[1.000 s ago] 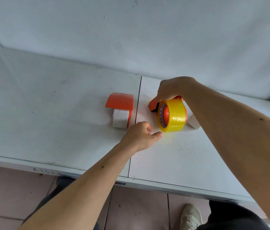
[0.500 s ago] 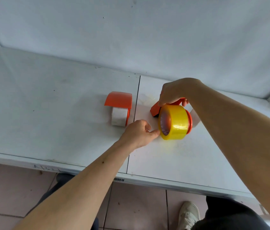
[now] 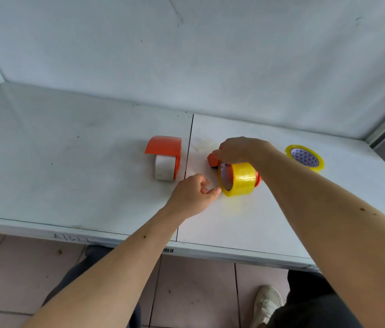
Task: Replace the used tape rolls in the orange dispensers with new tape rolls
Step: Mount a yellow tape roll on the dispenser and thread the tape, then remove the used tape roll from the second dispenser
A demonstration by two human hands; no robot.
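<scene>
Two orange dispensers (image 3: 165,147) (image 3: 212,159), two yellow rolls (image 3: 240,179) (image 3: 305,157)

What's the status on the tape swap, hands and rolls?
Right hand gripping orange dispenser carrying yellow roll. Left hand pinching at its edge. Second dispenser holds white roll; spare roll clear.

Soft, even, bright light fills the scene, with a cool bluish cast. The glossy white tabletop (image 3: 68,162) carries pale sheen and only faint shadows; a yellow glow tints it below the translucent yellow tape roll (image 3: 240,179). Wide-angle distortion bends the edges. Focus is sharp.
</scene>
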